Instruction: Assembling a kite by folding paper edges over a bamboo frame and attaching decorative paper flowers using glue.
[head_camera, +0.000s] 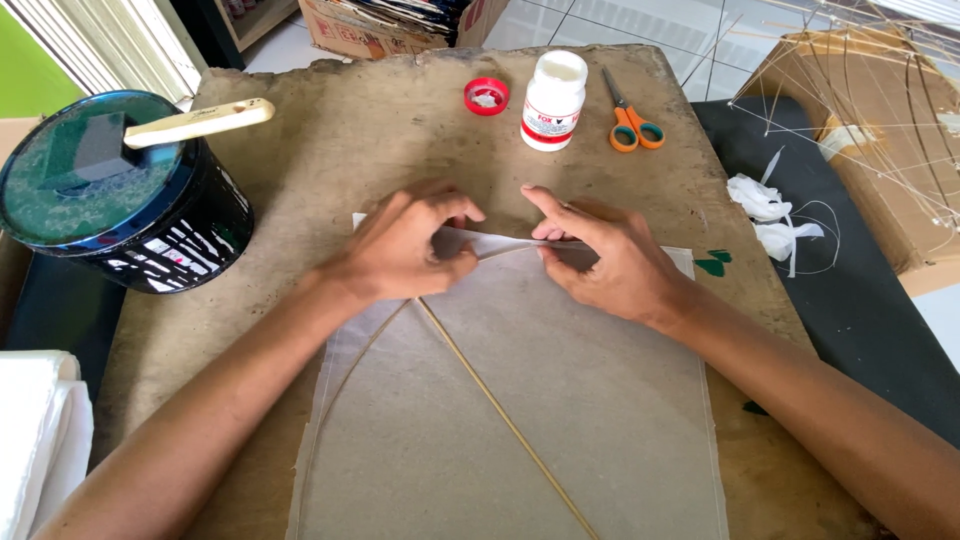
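A sheet of thin translucent paper (560, 400) lies flat on a worn brown board (360, 140). A straight bamboo stick (500, 410) runs diagonally across the paper, and a thinner curved stick (345, 375) bows along its left side. My left hand (400, 245) and my right hand (600, 260) both pinch the paper's far edge, folding it over near the top of the sticks. The fingertips of the two hands are a short gap apart.
An open white glue bottle (553, 100) stands at the board's far side, its red cap (486, 96) to the left and orange-handled scissors (628, 115) to the right. A black bucket (120, 195) with a pale stick sits left. Bamboo frames (860, 100) and white scraps (770, 215) lie right.
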